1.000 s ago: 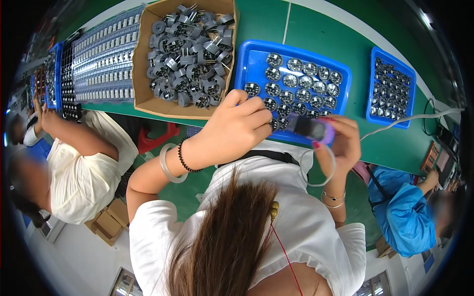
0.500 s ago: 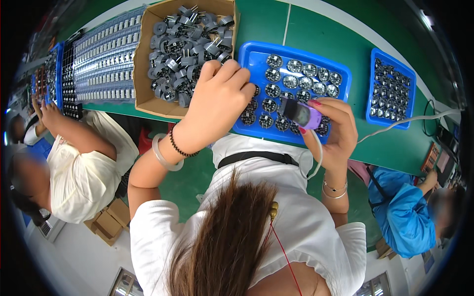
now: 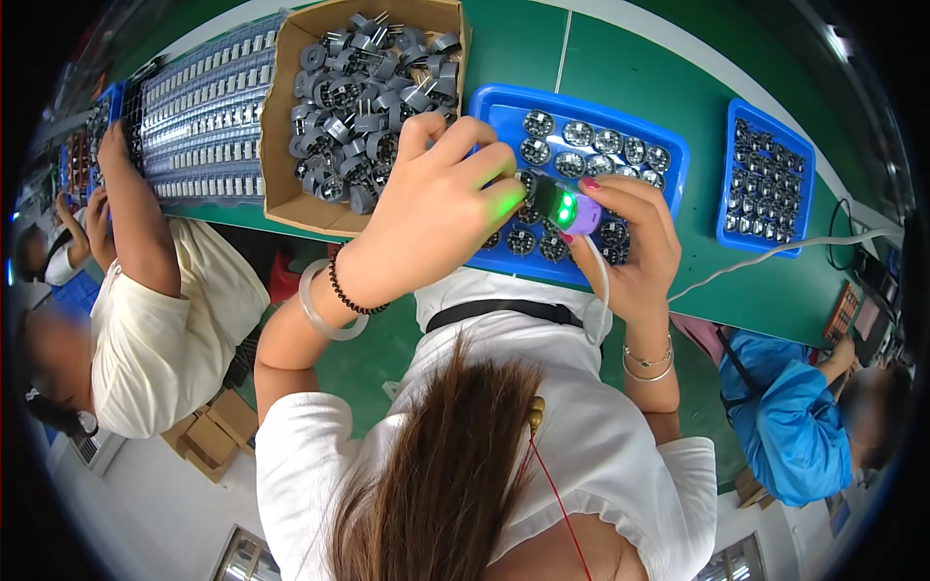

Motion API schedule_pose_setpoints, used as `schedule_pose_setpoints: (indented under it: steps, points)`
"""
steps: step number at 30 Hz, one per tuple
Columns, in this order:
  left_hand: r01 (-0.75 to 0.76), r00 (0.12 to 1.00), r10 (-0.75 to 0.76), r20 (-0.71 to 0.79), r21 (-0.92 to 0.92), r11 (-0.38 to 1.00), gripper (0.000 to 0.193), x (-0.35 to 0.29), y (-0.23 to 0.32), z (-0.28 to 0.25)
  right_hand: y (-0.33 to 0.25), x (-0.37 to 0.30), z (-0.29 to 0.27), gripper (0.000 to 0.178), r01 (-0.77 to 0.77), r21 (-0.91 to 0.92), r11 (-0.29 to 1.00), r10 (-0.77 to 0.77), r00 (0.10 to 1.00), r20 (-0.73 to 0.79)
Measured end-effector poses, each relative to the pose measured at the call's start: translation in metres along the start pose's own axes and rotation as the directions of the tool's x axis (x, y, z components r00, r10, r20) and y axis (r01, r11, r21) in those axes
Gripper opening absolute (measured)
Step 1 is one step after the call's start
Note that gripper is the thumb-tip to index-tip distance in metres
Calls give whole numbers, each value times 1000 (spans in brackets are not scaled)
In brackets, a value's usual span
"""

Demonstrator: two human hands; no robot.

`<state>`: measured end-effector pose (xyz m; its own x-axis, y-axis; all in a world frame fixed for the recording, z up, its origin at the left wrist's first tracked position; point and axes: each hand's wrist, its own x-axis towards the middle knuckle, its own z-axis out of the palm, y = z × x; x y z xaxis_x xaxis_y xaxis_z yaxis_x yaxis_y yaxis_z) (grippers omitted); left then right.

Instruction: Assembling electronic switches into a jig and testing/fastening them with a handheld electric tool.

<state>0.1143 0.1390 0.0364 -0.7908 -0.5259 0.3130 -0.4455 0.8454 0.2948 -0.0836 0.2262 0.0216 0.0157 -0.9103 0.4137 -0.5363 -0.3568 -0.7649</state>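
Note:
My right hand (image 3: 637, 240) pinches a small purple and black corded device (image 3: 583, 213) between thumb and fingers. Two bright green lights glow on its dark end, and a pale cord hangs from it. Close to that end, my left hand (image 3: 434, 205) is closed with curled fingers, green light falling on them. Whatever it may hold is hidden behind the fingers. Both hands are over a blue tray (image 3: 678, 155) holding rows of round silver-and-black electronic parts (image 3: 573, 163).
Left of the tray stands an open cardboard box (image 3: 279, 145) heaped with grey round pronged parts (image 3: 373, 121). Clear plastic trays (image 3: 208, 116) with small white parts lie beyond it. Another filled blue tray (image 3: 806, 184) and a pale cable (image 3: 756, 273) are at right. Co-workers sit on both sides.
The device has moved slightly left, nearer my left hand, and its green lights have come on. My left hand has shifted a little right. The left co-worker's arm has reached forward.

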Motion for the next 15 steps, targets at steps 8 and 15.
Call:
schedule_pose_setpoints:
  steps: [8,15]
  points:
    - [29,1000,-30,-1,231,972,7,22,-31,14,12,-9,-15,44,-121,216,969,173,956,-236]
    - [18,998,-28,51,200,980,17,37,-19,10,13,-12,-28,42,-148,207,967,188,963,-193]
